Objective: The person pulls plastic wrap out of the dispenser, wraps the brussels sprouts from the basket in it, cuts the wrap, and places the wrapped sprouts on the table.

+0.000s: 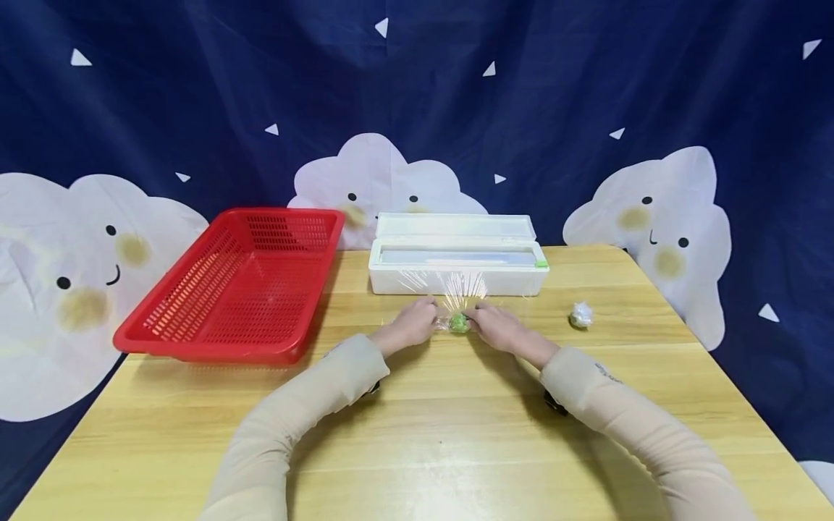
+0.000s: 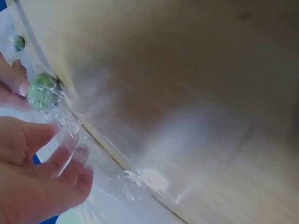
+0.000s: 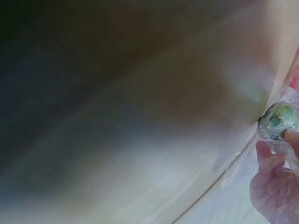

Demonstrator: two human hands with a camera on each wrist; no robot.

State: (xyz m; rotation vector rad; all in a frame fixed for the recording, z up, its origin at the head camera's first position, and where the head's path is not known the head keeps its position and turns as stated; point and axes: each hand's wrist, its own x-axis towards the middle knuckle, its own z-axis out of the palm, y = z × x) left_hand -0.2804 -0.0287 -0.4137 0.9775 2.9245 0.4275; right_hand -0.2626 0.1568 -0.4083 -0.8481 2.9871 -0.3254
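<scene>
A small round green fruit or vegetable, wrapped in clear cling film, is between my two hands on the table. My left hand pinches the film on the left side of it, fingers curled, as the left wrist view shows. On the other side my right hand grips film close against the green piece. From there the film fans out in creases toward the white cling film dispenser, whose lid stands raised behind. Some of the right fingers are cut off by the frame edge in the right wrist view.
A second film-wrapped green piece lies to the right on the wooden table. The large red plastic basket stands at the left. Behind the table hangs a dark blue curtain printed with clouds.
</scene>
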